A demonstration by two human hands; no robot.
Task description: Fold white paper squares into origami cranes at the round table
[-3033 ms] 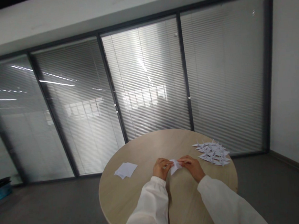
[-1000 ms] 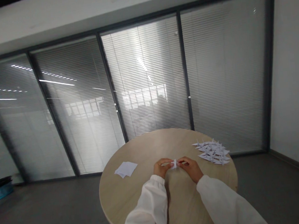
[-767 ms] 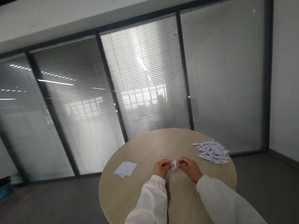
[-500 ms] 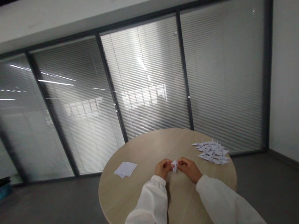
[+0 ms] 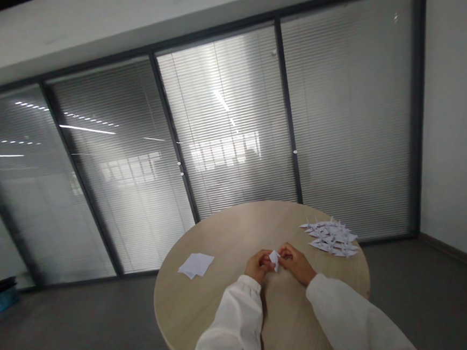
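Between my two hands, near the middle of the round table, is a small piece of folded white paper with pointed ends. My left hand pinches it from the left side, fingers closed. On the other side my right hand has its thumb and fingertips closed at the paper's right edge. My fingers cover parts of the folds. To the right lies a cluster of folded white paper cranes, several of them crowded together. Some flat white paper sheets overlap on the left of the table.
The round wooden table stands in front of a glass partition with blinds and dark frames. A dark-topped blue container sits on the floor at far left. A white wall rises at right.
The folded paper has shifted slightly right and turned a little between my fingers. My left hand has moved slightly right; the sheets and cranes lie as before.
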